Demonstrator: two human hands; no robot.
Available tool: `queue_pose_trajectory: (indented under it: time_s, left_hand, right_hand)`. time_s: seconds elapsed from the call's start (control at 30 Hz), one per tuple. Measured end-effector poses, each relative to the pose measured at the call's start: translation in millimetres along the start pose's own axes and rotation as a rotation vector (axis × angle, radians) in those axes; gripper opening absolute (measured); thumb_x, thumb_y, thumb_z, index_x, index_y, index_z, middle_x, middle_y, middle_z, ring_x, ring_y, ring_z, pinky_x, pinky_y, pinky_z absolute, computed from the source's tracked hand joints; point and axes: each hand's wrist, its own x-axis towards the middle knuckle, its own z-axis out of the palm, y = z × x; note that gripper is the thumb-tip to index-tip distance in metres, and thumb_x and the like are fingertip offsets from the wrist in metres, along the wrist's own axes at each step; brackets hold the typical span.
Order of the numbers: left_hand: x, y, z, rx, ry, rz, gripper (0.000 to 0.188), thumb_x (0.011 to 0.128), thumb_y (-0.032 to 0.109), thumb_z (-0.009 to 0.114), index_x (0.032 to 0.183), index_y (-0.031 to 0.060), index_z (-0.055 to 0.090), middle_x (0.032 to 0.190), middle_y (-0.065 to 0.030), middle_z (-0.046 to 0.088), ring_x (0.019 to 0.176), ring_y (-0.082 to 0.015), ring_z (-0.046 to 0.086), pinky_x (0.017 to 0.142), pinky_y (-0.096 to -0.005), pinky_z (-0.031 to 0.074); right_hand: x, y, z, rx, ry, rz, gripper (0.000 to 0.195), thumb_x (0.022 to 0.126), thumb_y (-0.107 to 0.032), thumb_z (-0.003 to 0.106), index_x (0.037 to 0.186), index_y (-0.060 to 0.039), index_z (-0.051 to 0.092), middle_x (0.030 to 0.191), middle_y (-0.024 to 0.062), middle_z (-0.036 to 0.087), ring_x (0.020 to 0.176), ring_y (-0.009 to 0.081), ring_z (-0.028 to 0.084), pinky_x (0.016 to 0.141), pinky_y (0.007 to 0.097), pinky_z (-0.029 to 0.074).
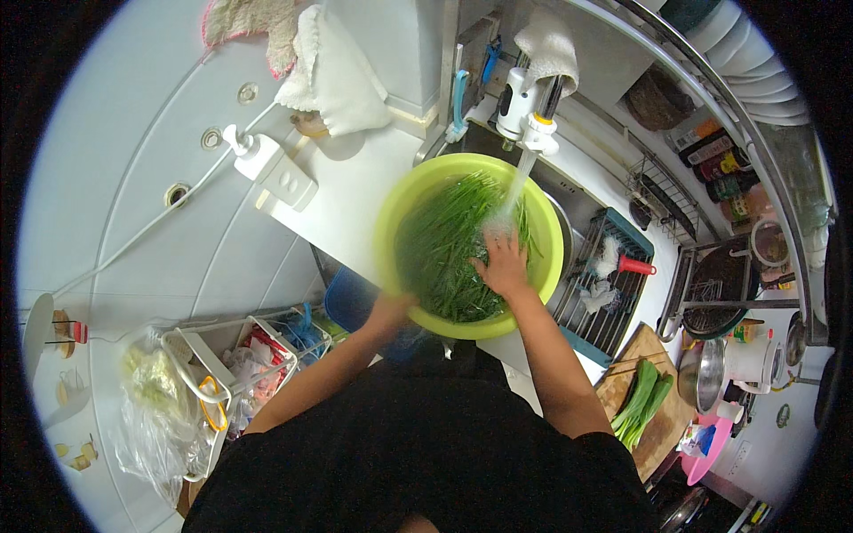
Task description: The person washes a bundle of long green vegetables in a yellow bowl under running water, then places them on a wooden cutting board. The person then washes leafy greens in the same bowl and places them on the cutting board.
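Observation:
A large yellow-green plastic basin (554,233) stands over the sink, holding water and a mass of thin green leafy stalks, like chives (440,240). Water runs into it from the white-headed faucet (538,135). My right hand (504,263) lies on the wet greens beneath the stream, fingers spread. At the basin's lower left rim is my left hand (393,312), blurred; whether its fingers grip the rim is unclear.
A white pump bottle (286,176) stands on the white counter (340,200) at left. Right of the basin are a dish rack (616,266) with a red-handled brush (636,266) and a wooden cutting board (666,426) bearing leafy greens (643,400). A blue bin (350,296) sits below the counter.

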Motion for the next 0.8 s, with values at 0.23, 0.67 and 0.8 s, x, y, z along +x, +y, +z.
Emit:
queue_pose_trajectory:
  time_s: [0.23, 0.67, 0.8]
  left_hand:
    - [1.2, -10.3, -1.9, -0.037, 0.003, 0.010, 0.034, 0.074, 0.008, 0.057, 0.105, 0.0037, 0.044, 0.084, -0.0069, 0.052, 0.073, -0.0214, 0.055, 0.057, -0.0358, 0.050]
    - [-6.6, -5.4, 5.2, -0.024, 0.093, 0.108, 0.017, 0.073, 0.016, 0.060, 0.076, -0.0004, 0.057, 0.064, -0.0071, 0.053, 0.053, -0.0169, 0.048, 0.047, -0.0318, 0.037]
    - [-6.3, -6.0, 6.5, -0.079, 0.089, 0.109, 0.016, 0.073, 0.015, 0.060, 0.077, -0.0003, 0.057, 0.063, -0.0063, 0.052, 0.052, -0.0169, 0.047, 0.047, -0.0312, 0.036]
  right_hand:
    - [-23.0, -8.7, -31.8, 0.074, 0.175, -0.011, 0.057, 0.076, -0.022, 0.062, 0.129, -0.0114, 0.042, 0.136, 0.0135, 0.035, 0.130, 0.0375, 0.022, 0.104, 0.0546, 0.017]
    - [-40.8, -2.6, -25.4, 0.079, 0.297, -0.031, 0.039, 0.074, -0.012, 0.061, 0.111, -0.0056, 0.055, 0.126, 0.0175, 0.044, 0.121, 0.0346, 0.036, 0.101, 0.0495, 0.026]
    - [-40.9, 0.5, -24.6, 0.144, 0.307, -0.025, 0.037, 0.076, -0.013, 0.059, 0.112, -0.0056, 0.055, 0.125, 0.0176, 0.045, 0.120, 0.0343, 0.037, 0.102, 0.0496, 0.026]
